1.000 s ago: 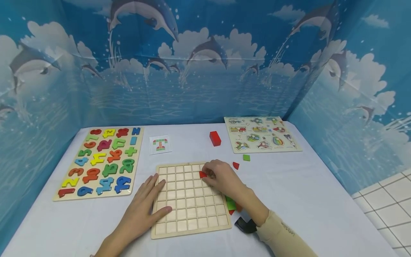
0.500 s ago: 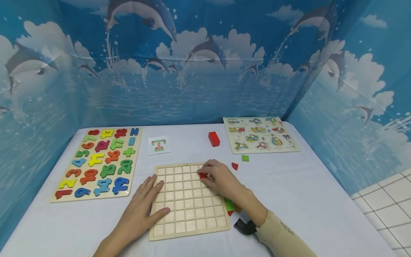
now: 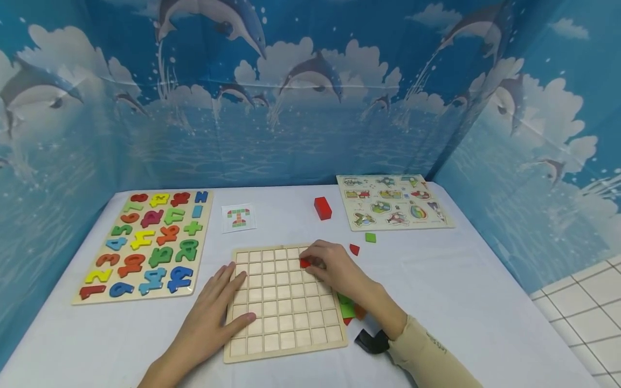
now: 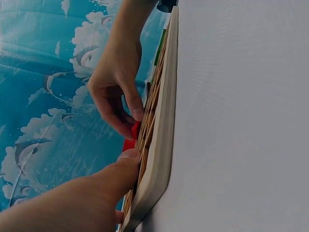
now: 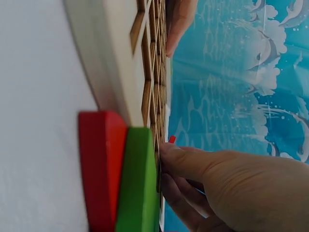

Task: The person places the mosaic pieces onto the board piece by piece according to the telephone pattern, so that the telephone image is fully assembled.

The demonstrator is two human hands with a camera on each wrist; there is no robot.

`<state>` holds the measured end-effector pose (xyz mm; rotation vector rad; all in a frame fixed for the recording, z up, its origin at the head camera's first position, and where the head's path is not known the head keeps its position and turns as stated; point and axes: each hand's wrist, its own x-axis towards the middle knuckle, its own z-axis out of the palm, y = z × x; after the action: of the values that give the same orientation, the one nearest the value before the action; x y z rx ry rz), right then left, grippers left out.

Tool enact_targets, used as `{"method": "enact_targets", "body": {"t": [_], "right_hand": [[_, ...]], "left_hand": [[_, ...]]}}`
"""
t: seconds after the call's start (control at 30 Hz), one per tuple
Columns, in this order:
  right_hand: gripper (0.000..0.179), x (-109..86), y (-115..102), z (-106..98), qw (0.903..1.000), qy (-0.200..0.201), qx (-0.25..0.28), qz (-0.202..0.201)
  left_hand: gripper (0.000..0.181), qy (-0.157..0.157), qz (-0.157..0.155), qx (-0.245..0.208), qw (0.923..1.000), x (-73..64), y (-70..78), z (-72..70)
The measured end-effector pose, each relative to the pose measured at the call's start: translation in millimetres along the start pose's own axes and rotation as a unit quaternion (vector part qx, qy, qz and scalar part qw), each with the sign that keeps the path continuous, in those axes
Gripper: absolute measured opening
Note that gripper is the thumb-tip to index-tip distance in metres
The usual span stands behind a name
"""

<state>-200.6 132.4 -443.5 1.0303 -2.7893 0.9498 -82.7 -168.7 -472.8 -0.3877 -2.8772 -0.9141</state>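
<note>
A square wooden grid board (image 3: 286, 307) lies flat on the white cloth. My left hand (image 3: 209, 312) rests on its left edge, fingers and thumb extended. Over the top right cells, my right hand (image 3: 339, 272) pinches a small red tile (image 3: 304, 263) between thumb and fingers. The left wrist view shows this red tile (image 4: 135, 129) at the board's surface; whether it sits fully in a cell, I cannot tell. Partly hidden by the right forearm, green tiles (image 3: 347, 309) and red ones lie along the board's right edge. A green tile (image 5: 137, 183) and a red tile (image 5: 99, 164) appear large in the right wrist view.
Behind the board are a card with a T pattern (image 3: 239, 217) and a red block (image 3: 323, 208). A number puzzle (image 3: 145, 245) lies left, a picture puzzle (image 3: 394, 202) back right. A loose red tile (image 3: 354, 249) and a green tile (image 3: 371, 237) lie right of the board.
The head view has shifted slightly. My right hand keeps its pinch on the red tile over nearly the same cells, with small finger movements. My left hand stays on the board.
</note>
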Motion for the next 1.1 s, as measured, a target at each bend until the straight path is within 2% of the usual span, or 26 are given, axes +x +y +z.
{"method": "enact_targets", "body": {"t": [0.17,0.5,0.73,0.97,1.1], "right_hand": [[0.031,-0.4,2.8,-3.2,1.0000,-0.008,-0.004,-0.003],[0.020,-1.2,0.6,-4.6,0.9997,0.004,-0.023,-0.010],[0.026,-0.1,0.8,-5.0,0.9999,-0.008,-0.013,0.002],[0.022,-0.1,13.5,-24.5,1.0000,0.005,-0.002,0.007],[0.022,-2.3,30.6,-42.1,0.9992,0.011,-0.008,0.039]], "left_hand": [[0.086,0.001,0.002,0.000,1.0000,1.3,-0.6,0.4],[0.086,-0.002,0.004,0.001,1.0000,1.4,-2.1,0.5],[0.086,-0.002,0.003,0.001,1.0000,-0.1,-2.3,0.7],[0.085,0.000,0.002,-0.004,1.0000,-1.2,-2.4,0.6],[0.085,0.001,0.006,-0.002,1.0000,-1.1,-2.9,0.5]]}}
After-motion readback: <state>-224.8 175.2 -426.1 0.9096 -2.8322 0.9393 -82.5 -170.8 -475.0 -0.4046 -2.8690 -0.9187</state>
